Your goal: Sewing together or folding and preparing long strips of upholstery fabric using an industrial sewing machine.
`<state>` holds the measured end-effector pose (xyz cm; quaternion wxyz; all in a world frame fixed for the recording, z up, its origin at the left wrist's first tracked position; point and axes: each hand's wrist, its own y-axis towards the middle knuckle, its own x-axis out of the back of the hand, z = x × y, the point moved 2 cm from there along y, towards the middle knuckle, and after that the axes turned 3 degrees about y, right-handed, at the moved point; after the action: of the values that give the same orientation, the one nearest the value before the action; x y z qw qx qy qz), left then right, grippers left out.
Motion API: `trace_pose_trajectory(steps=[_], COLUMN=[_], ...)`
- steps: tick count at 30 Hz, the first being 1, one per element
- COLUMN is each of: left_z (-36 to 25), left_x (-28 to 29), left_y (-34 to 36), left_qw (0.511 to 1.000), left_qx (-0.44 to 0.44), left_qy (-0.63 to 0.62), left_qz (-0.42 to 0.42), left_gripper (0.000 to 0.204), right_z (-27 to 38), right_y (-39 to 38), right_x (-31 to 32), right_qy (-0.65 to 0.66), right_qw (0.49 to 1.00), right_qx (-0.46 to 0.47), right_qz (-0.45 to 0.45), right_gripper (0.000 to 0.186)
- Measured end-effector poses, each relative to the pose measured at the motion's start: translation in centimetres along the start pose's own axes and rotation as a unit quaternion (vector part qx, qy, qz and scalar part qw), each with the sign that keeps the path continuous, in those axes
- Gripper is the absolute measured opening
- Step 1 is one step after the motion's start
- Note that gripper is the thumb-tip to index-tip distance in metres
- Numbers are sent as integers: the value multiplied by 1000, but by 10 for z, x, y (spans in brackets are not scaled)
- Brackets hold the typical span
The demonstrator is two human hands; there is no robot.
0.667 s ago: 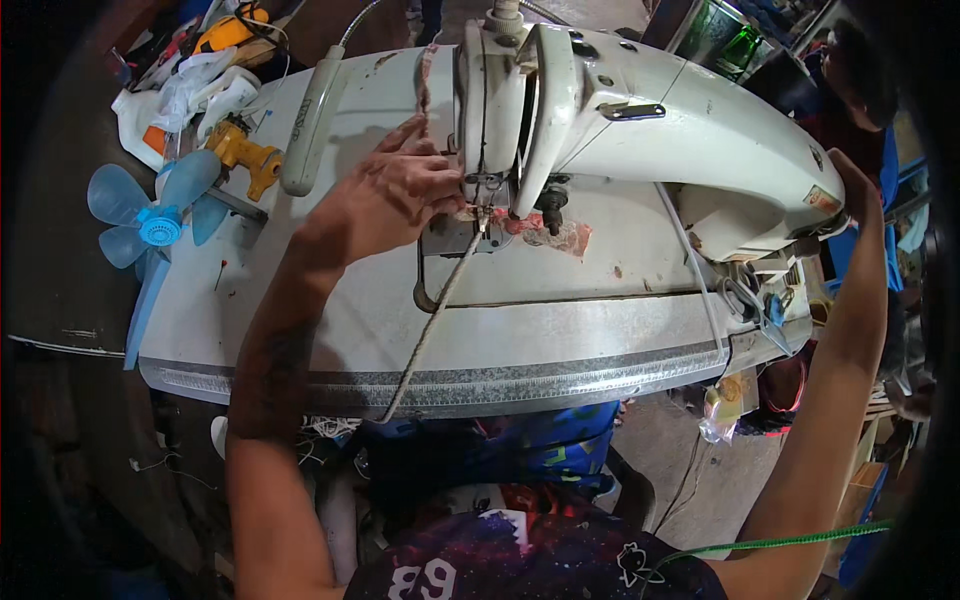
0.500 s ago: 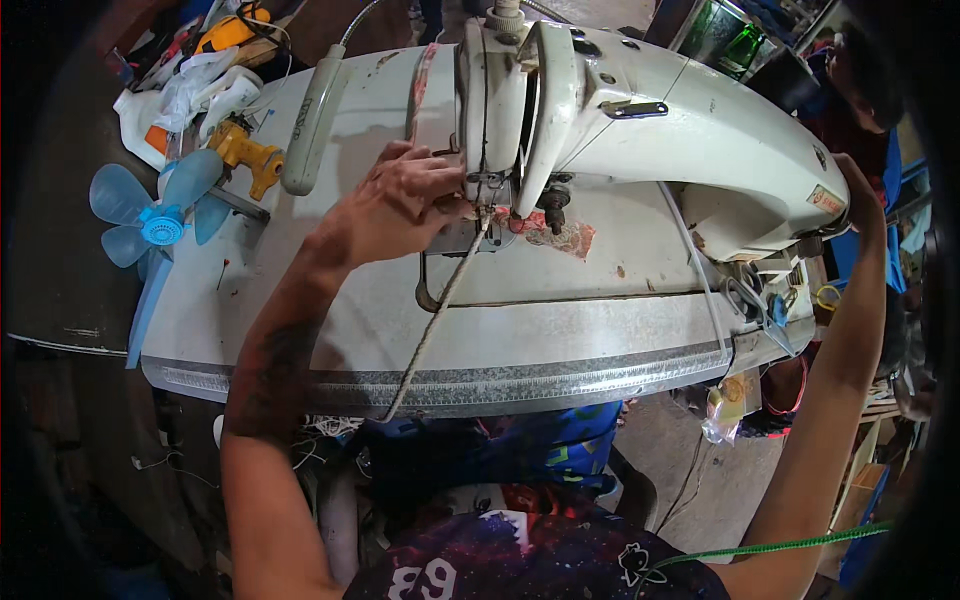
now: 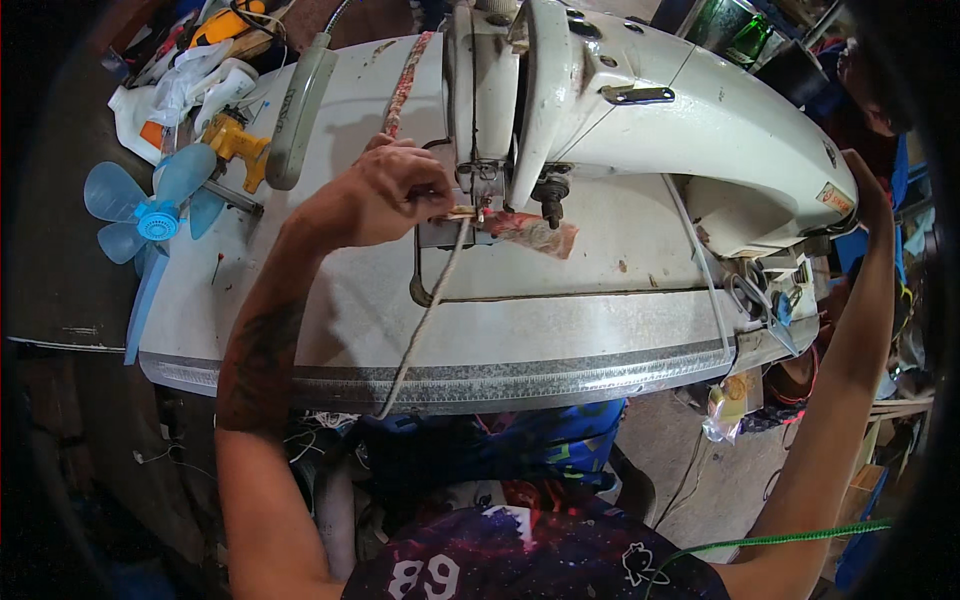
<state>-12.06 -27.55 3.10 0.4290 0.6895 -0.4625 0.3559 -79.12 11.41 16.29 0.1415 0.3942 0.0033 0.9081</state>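
Head view: at far left I log a translucent blue plastic fan (image 3: 158, 220), then a grey tubular lamp (image 3: 303, 115). The left hand (image 3: 400, 190) has bent fingers beside the metal needle assembly (image 3: 486, 182); I cannot tell whether they grip. Behind it, a narrow red-patterned fabric strip (image 3: 407, 85) runs lengthwise away from the wearer. A white twisted cord (image 3: 428, 320) slants from the needle over the table's ruler-marked front edge (image 3: 530, 382). A red-patterned flap (image 3: 537, 234) points right; the white metal sewing machine (image 3: 680, 95) overhangs. Beyond: grey-handled scissors (image 3: 775, 327), a small printed label (image 3: 832, 199), the right hand (image 3: 868, 190), finger state obscured.
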Motion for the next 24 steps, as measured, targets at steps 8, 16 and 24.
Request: trace_pose_trajectory(steps=[8,16,24], left_z=[22,11,-12], left_x=[42,53,49], left_y=[-30,-41,-31], left_qw=[990,979,964], left_qx=[22,148,221], left_qy=[10,-82,29], left_qz=[137,114,144], left_gripper=[11,16,17], right_z=[-16,24,75], right_y=[9,-15,-3], right_x=[14,-54,-89], right_qy=[-64,319,253], right_qw=[994,904,916], right_qx=[6,-98,-170], right_qz=[91,-268,-261], right_gripper=[41,57,45])
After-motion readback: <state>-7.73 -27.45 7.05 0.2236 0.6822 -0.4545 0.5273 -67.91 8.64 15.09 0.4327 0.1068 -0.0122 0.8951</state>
